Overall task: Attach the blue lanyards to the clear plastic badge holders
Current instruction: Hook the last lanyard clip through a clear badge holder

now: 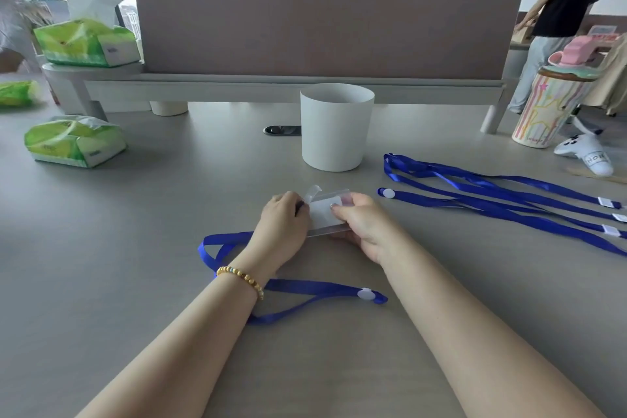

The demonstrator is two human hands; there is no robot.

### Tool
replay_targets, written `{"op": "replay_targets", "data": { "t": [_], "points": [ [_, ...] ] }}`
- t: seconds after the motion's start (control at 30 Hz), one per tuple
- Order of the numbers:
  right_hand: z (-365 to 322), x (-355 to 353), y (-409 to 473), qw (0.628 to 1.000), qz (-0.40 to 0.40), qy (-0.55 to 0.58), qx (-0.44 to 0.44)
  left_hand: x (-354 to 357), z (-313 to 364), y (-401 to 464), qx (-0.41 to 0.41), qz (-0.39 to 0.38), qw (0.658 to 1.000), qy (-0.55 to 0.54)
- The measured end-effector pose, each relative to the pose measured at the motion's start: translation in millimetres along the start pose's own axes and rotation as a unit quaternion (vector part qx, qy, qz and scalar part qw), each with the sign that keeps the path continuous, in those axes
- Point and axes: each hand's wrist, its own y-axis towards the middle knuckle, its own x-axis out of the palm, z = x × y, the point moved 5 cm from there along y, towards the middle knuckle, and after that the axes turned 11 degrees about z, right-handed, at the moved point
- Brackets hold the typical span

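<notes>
A clear plastic badge holder (322,214) is held between both hands just above the grey table (135,248). My left hand (283,224) grips its left edge, where a dark clip end shows at the fingers. My right hand (359,224) pinches its right side, thumb on top. One blue lanyard (305,288) runs under my left wrist and loops toward me, ending in a white button. Several more blue lanyards (492,193) lie spread out to the right.
A white cup-shaped bin (334,127) stands just beyond the hands. Green tissue packs (73,142) lie at the left. A desk divider (325,24) closes the far side. A painted cup (549,105) and a white toy (587,153) sit far right. People stand behind.
</notes>
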Motion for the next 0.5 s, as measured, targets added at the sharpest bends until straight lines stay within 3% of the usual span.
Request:
{"op": "replay_targets", "data": {
  "t": [0.1, 0.17, 0.3, 0.5],
  "points": [
    [0, -5, 8, 1.0, 0.016, -0.001, -0.014, -28, -3, 13, 0.028, 0.105, 0.994, 0.01],
    [-1, -13, 12, 0.999, 0.019, 0.034, -0.008, -44, -11, 19, 0.016, 0.128, 0.992, 0.006],
    [-3, -32, 20, 0.997, 0.052, 0.048, -0.017, -40, -23, 22, -0.054, 0.035, 0.996, -0.061],
    [-10, -56, 26, 0.986, 0.082, 0.146, -0.024, -32, -18, 18, -0.093, -0.077, 0.99, -0.069]
  ]
}}
